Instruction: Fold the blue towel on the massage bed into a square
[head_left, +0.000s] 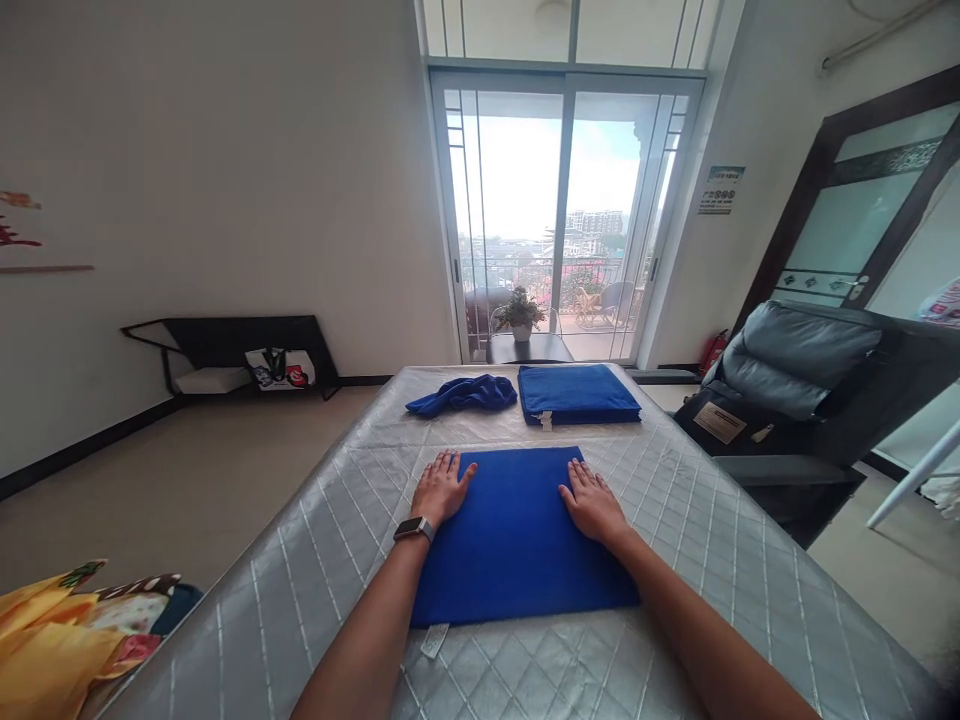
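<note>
A blue cloth (517, 540), flat and roughly square, lies in front of me on a quilted silver mattress (337, 560). My left hand (441, 488) rests flat on its left edge, fingers stretched away from me. On the right edge, my right hand (592, 500) lies with its fingers extended and slightly apart. A small white label (435, 640) sticks out at the near left corner. Beyond the cloth, a stack of folded blue cloths (577, 393) sits at the far right, and a crumpled blue cloth (465, 394) lies to its left.
Past the mattress, a potted plant (520, 312) stands on a small table (529, 348) by the sliding glass door. A dark recliner (795, 370) is at the right. Colourful fabrics (82, 630) are heaped at lower left. A black bench (240, 345) stands along the wall.
</note>
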